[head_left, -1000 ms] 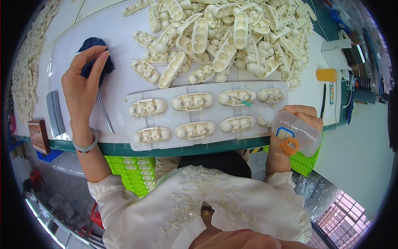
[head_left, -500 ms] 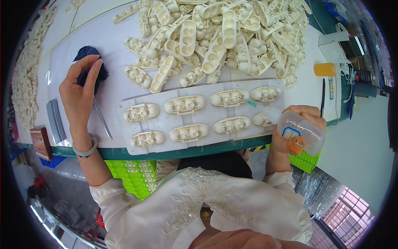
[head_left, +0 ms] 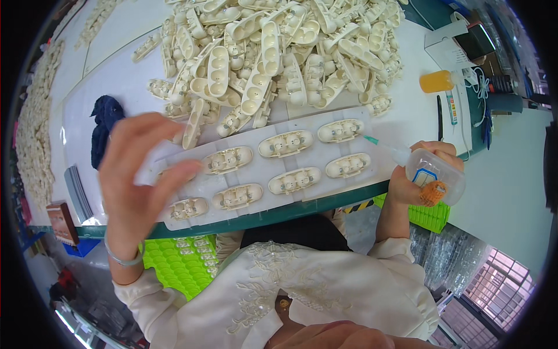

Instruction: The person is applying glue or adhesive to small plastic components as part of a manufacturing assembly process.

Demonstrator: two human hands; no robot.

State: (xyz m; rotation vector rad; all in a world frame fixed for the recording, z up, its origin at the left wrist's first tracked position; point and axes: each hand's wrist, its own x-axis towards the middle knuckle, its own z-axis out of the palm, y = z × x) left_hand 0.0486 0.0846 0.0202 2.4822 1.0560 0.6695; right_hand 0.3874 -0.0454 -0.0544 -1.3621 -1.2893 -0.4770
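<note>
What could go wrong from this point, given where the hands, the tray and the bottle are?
The left hand hangs over the white tray's left end; lowering it carelessly may knock the cream shells out of their seats. The right hand holds a squeeze bottle whose green-tipped nozzle points at the tray's right end, so a squeeze may drip there. The tray sits near the table edge and a push might slide it off.

A white box (head_left: 450,49) stands at the counter's far right corner; a clear squeeze bottle (head_left: 433,174) carries a blue-edged white label (head_left: 426,176).
</note>
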